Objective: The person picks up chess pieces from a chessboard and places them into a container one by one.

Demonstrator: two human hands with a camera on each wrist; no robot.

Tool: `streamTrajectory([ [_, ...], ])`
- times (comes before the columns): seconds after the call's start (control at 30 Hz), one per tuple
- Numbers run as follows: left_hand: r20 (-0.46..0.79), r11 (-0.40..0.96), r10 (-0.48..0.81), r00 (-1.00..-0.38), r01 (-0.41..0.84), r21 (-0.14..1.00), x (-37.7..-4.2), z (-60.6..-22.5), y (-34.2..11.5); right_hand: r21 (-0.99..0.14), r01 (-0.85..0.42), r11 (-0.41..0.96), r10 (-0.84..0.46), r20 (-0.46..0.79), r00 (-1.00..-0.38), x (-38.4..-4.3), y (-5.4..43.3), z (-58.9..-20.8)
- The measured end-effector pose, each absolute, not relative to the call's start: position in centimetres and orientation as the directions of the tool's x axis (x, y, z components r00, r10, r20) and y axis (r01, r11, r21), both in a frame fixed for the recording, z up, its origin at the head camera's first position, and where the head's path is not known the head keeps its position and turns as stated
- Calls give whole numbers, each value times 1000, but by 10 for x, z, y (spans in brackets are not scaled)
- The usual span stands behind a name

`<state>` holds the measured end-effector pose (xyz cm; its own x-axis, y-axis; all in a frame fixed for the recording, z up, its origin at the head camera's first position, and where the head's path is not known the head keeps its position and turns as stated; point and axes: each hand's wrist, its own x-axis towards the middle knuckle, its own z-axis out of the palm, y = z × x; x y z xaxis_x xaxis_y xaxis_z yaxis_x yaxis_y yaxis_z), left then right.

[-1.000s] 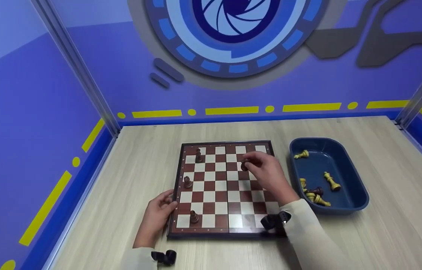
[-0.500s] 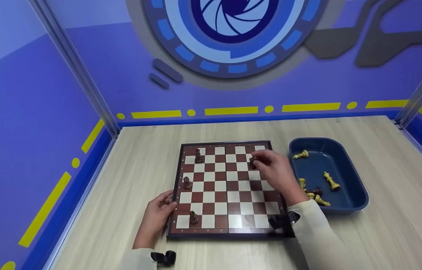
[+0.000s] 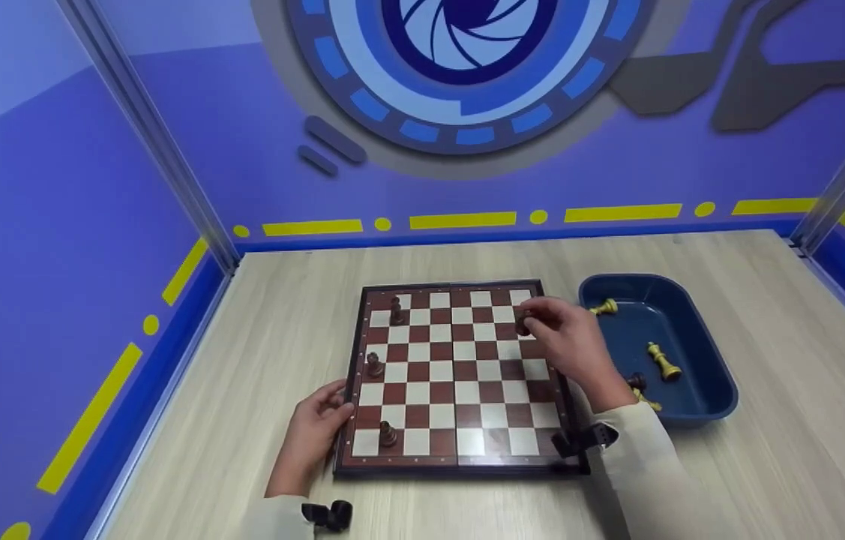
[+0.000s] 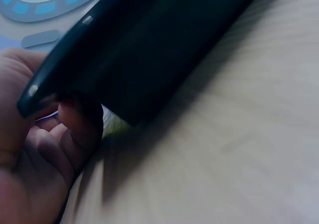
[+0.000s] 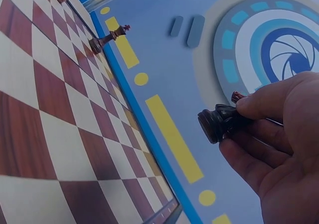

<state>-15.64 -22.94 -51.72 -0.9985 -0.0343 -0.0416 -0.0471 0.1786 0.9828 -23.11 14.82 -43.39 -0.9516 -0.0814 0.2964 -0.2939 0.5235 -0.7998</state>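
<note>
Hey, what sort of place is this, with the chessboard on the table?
Probably a purpose-built booth, perhaps for recording or demonstrations: printed walls rise behind and beside the table, metal posts stand at its far corners, and the person wears black wrist devices.

Partial views
The right grip [image 3: 574,345] partly hides its chess piece [image 5: 217,123]; the left wrist view cuts off the chessboard [image 4: 149,50].

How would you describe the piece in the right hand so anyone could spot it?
Find the checkered board on the pale table. Over its far right area, the right hand pinches a dark chess piece. Unlike the three dark pieces standing toward the board's left, this one hangs in the air.
</note>
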Motion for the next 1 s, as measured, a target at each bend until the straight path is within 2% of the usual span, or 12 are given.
streamTrajectory([
  [0.37, -35, 198, -34, -999, -41, 979, -157, -516, -229, -817, -234, 526, -25, 261, -965, -231, 165, -431],
  [0.57, -34, 220, -47, -998, -43, 975, -157, -516, -229, -788, -256, 560, -8, 304, -953, -231, 175, -429],
  [1.0, -48, 190, -66, -997, -60, 980, -156, -514, -227, -770, -227, 597, 28, 302, -953, -230, 197, -427],
])
